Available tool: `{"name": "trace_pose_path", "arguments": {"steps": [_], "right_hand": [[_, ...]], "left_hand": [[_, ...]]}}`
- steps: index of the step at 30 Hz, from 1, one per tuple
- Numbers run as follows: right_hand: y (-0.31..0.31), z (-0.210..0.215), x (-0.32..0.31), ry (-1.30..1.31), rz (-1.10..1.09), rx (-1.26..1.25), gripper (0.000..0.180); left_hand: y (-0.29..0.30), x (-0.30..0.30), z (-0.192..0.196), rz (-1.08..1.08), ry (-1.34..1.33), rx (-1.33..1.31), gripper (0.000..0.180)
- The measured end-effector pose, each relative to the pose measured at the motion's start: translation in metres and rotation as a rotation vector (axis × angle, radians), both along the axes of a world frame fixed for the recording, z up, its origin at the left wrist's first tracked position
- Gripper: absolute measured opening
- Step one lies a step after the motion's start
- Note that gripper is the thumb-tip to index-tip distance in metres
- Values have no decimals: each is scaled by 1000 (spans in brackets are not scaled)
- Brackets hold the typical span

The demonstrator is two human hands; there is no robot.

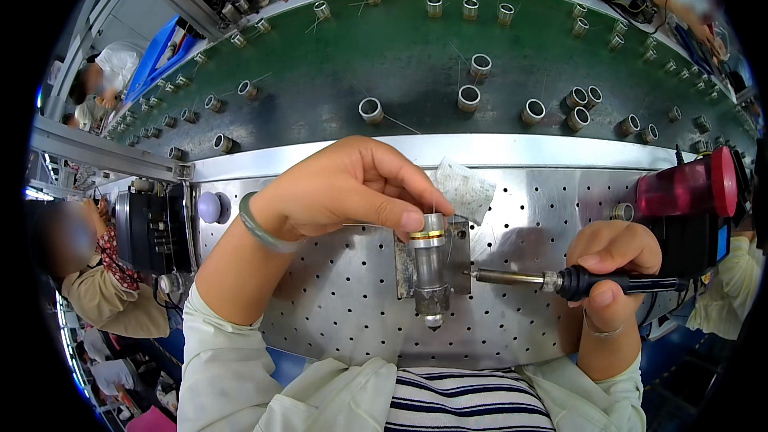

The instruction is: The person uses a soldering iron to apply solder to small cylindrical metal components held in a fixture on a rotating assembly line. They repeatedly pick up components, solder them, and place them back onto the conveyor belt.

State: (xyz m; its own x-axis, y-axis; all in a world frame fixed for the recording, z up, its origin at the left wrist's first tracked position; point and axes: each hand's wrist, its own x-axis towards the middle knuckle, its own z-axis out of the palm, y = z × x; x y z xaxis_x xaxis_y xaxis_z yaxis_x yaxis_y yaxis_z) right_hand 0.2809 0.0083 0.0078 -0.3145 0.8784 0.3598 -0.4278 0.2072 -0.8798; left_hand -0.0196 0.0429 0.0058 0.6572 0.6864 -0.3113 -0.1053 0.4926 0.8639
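My left hand reaches across the perforated metal work plate, its thumb and index finger closed around the upper end of a metal ring. The ring has a gold-coloured band and sits atop a grey cylindrical holder. A thin wire seems to rise by the fingertips. In my right hand is a soldering iron with a black handle. Its metal barrel points left, and the tip stops a short way right of the holder. Behind the holder stands a dark metal block.
Beyond the plate runs a green conveyor belt carrying many metal rings. A pink-red container stands at the right, near another ring. A worn paper piece and a purple knob lie behind my hands. Other people work on both sides.
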Motion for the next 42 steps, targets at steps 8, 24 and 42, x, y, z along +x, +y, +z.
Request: {"name": "trace_pose_path", "arguments": {"steps": [8,24,42], "right_hand": [[1,-5,-2,-68,23,0,20],[11,-16,-6,-81,164,172,27],[19,-18,-4,-82,222,283,32]], "left_hand": [[-23,14,7,75,-48,-13,42],[-31,15,-7,137,-185,198,15],[-30,14,-10,124,-176,234,16]]}}
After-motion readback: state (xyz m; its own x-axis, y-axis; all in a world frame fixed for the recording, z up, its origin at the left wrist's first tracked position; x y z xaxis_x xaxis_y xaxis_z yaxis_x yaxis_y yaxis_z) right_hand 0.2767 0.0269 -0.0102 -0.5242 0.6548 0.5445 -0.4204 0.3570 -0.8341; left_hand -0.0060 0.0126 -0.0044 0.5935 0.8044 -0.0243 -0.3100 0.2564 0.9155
